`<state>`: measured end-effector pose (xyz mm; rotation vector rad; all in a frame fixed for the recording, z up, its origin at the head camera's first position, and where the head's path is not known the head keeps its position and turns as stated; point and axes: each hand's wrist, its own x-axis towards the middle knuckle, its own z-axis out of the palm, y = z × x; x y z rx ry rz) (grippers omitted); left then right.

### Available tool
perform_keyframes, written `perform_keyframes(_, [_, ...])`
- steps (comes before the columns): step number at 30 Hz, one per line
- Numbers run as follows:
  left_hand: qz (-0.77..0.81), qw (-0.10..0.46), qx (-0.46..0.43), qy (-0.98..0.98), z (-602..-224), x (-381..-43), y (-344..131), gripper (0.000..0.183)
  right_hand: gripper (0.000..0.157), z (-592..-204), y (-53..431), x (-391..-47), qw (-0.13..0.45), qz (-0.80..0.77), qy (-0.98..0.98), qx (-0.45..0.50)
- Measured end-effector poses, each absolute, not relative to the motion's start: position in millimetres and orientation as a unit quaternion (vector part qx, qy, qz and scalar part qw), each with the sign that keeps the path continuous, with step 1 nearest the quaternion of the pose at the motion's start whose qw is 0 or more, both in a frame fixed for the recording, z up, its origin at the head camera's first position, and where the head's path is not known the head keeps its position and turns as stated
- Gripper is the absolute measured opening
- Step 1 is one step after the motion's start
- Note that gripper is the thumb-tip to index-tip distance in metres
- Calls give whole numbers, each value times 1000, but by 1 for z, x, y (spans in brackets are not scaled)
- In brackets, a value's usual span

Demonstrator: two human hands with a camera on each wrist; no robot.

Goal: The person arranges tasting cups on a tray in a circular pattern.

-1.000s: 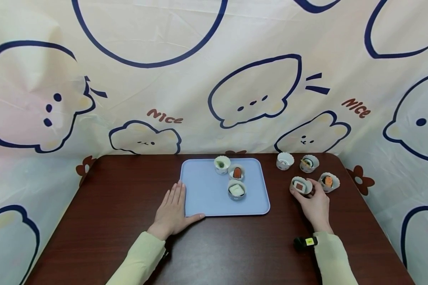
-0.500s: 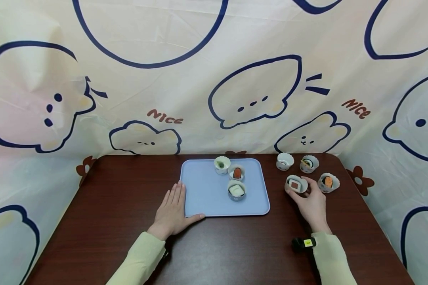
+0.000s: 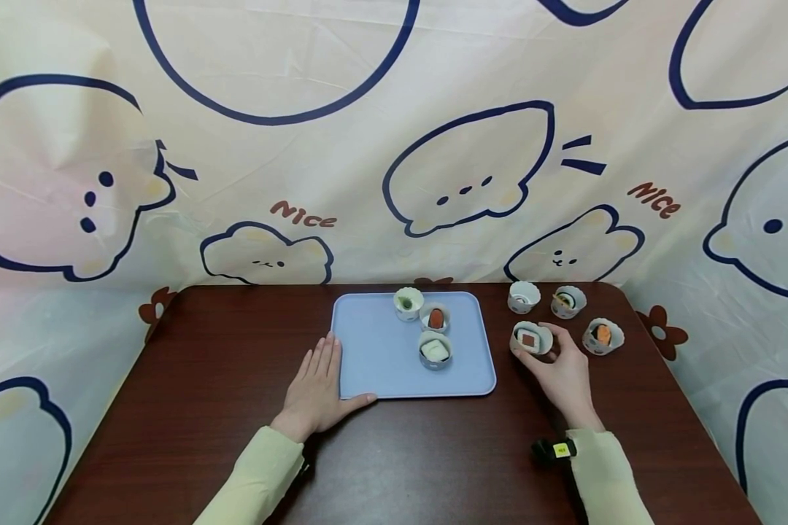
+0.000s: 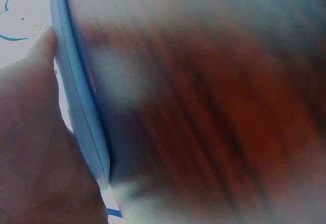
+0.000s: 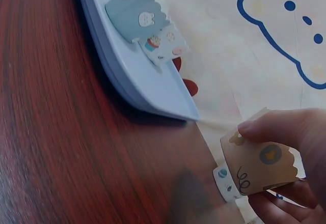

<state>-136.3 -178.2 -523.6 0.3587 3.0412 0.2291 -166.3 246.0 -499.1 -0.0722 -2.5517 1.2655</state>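
R hand (image 3: 561,375) pinches a paper cup (image 5: 261,163) w/ a brown-&-white piece (image 3: 528,340) in it, thumb one side, fingers other, just R of the blue tray (image 3: 381,350). L hand (image 3: 311,397) lies flat, fingers straight, along tray's L edge, thumb at near edge. 3 filled cups (image 3: 435,364) on tray; 3 other cups (image 3: 599,349) on table (image 3: 433,459) nr R hand.

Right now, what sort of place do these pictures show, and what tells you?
Probably a staged recording corner: a cartoon-print backdrop behind and beside a brown table, which bears a blue tray and small cups.
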Motion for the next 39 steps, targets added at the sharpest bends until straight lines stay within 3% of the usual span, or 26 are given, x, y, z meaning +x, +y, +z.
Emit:
perform_keyframes(14, [75,48,117,989,-514,-134,-176,123,63,-490,231,-163,123,452,-883,30])
perform_keyframes(39, [77,26,117,990,-531,-137,-181,126,63,-490,201,-155,81,471,-874,83])
